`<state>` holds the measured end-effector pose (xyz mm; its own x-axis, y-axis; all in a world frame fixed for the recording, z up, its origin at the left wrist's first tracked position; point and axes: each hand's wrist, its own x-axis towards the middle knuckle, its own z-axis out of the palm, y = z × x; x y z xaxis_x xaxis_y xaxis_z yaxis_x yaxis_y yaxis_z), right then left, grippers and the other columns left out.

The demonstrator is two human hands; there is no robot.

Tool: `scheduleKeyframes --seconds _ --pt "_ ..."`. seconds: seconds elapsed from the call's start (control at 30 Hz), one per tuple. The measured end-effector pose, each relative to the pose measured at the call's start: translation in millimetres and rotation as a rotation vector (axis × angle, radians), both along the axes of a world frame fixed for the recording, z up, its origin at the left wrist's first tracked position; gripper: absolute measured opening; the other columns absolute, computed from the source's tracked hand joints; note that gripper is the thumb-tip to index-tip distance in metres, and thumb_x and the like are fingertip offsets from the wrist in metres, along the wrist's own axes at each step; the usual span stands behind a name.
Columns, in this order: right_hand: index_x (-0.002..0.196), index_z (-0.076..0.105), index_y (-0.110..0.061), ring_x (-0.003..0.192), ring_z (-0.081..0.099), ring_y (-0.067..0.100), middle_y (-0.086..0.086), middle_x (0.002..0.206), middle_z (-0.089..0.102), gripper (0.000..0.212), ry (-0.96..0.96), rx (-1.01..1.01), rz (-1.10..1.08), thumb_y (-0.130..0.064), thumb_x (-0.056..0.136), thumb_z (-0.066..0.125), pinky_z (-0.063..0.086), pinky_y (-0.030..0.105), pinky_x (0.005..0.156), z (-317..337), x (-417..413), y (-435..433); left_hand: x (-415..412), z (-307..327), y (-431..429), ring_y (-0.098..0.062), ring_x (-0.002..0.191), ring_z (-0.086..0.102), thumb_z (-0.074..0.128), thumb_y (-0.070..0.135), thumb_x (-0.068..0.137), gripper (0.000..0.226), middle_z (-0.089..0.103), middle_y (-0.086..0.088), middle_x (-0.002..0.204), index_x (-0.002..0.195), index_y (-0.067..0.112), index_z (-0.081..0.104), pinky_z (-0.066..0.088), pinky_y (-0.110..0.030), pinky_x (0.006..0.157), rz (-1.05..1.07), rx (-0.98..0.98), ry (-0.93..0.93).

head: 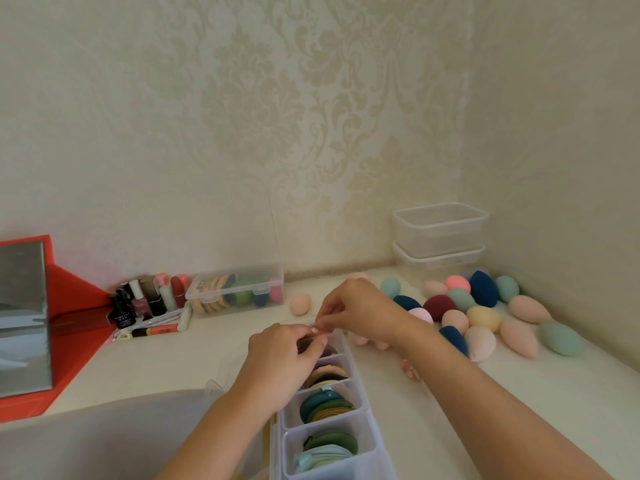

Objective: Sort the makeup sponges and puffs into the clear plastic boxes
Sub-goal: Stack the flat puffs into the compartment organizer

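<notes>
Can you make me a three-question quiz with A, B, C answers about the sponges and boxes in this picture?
1. Where are the two empty clear boxes?
A. stacked in the right back corner
B. beside the mirror
C. on the floor

2. What colour is the lone egg sponge near the closed box?
A. navy
B. peach
C. green

3. What are both hands doing?
A. resting flat
B. holding a lipstick
C. pinching something small over the divided box

Answers: 1 A, one box sits on the other by the wall. 2 B, it is pale peach. 3 C, the left hand and right hand meet fingertips there.
</notes>
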<state>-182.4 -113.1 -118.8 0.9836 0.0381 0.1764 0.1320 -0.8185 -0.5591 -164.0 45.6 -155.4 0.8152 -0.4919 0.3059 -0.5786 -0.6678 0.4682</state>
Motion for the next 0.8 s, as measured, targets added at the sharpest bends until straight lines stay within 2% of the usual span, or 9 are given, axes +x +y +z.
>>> scheduleKeyframes --seconds 0.1,0.17,0.3,0.33,0.43,0.53,0.63,0.73,0.8 --pt "0.087 0.076 -0.016 0.074 0.065 0.010 -0.003 0.084 0.074 0.008 -0.019 0.061 -0.074 -0.018 0.081 0.071 0.051 0.024 0.074 15.2 -13.9 -28.2 1.8 -0.5 -0.2 -0.006 0.096 0.057 0.047 0.048 0.092 0.030 0.066 0.014 0.107 0.114 0.035 0.064 0.045 -0.033 0.093 0.019 0.041 0.033" --pt "0.080 0.075 -0.022 0.078 0.068 0.013 -0.006 0.080 0.073 0.004 0.075 0.016 -0.153 -0.018 0.079 0.073 0.054 0.025 0.071 23.3 -30.6 -56.6 2.6 -0.5 -0.1 -0.008 0.099 0.055 0.046 0.048 0.093 0.031 0.064 0.012 0.111 0.116 0.034 0.062 0.043 -0.035 0.096 0.029 0.060 0.050" --pt "0.073 0.070 -0.027 0.068 0.059 0.005 -0.012 0.071 0.066 0.008 0.285 -0.152 -0.284 -0.024 0.079 0.074 0.038 0.014 0.056 30.8 -58.4 -90.4 3.7 -1.4 -0.6 -0.011 0.105 0.052 0.043 0.047 0.094 0.033 0.060 0.007 0.116 0.120 0.033 0.058 0.040 -0.035 0.098 0.041 0.085 0.070" --pt "0.073 0.069 -0.025 0.070 0.058 0.007 -0.010 0.073 0.066 0.008 0.339 -0.181 -0.316 -0.028 0.078 0.075 0.037 0.016 0.057 33.0 -60.6 -89.8 3.5 -1.4 -1.0 -0.012 0.106 0.052 0.043 0.047 0.095 0.033 0.059 0.006 0.117 0.121 0.033 0.057 0.040 -0.034 0.099 0.046 0.090 0.079" --pt "0.074 0.062 -0.017 0.076 0.056 0.016 -0.007 0.070 0.058 0.029 0.540 -0.395 -0.375 -0.043 0.073 0.076 0.041 0.023 0.066 34.0 -59.1 -70.9 2.7 -1.1 -2.7 -0.012 0.107 0.051 0.042 0.048 0.095 0.034 0.057 0.006 0.118 0.121 0.032 0.056 0.040 -0.034 0.099 0.057 0.098 0.092" --pt "0.106 0.062 -0.014 0.083 0.054 0.019 -0.004 0.083 0.057 0.047 0.588 -0.553 -0.377 -0.044 0.073 0.076 0.042 0.027 0.072 23.9 -48.7 -48.5 2.3 -0.4 -3.8 -0.013 0.106 0.052 0.043 0.047 0.095 0.033 0.058 0.006 0.117 0.121 0.031 0.056 0.041 -0.034 0.099 0.069 0.089 0.096" --pt "0.125 0.054 -0.019 0.088 0.053 0.021 -0.003 0.097 0.058 0.060 0.608 -0.575 -0.396 -0.042 0.074 0.077 0.039 0.029 0.076 18.7 -42.5 -45.0 3.4 -1.4 -4.3 -0.013 0.108 0.052 0.042 0.048 0.094 0.034 0.058 0.007 0.117 0.120 0.031 0.056 0.041 -0.035 0.099 0.079 0.104 0.100" --pt "0.125 0.051 -0.017 0.102 0.054 0.024 -0.002 0.093 0.051 0.059 0.659 -0.559 -0.449 -0.045 0.078 0.072 0.039 0.034 0.094 19.7 -44.4 -54.4 6.2 -3.7 -5.3 -0.013 0.109 0.052 0.041 0.050 0.094 0.036 0.058 0.006 0.118 0.121 0.032 0.055 0.041 -0.036 0.099 0.084 0.121 0.108" --pt "0.125 0.051 -0.015 0.099 0.052 0.023 0.000 0.099 0.051 0.060 0.677 -0.511 -0.463 -0.046 0.079 0.071 0.039 0.034 0.097 18.1 -45.1 -60.3 7.3 -4.9 -6.1 -0.013 0.110 0.052 0.041 0.051 0.093 0.036 0.058 0.007 0.120 0.123 0.033 0.054 0.041 -0.036 0.100 0.089 0.125 0.114"
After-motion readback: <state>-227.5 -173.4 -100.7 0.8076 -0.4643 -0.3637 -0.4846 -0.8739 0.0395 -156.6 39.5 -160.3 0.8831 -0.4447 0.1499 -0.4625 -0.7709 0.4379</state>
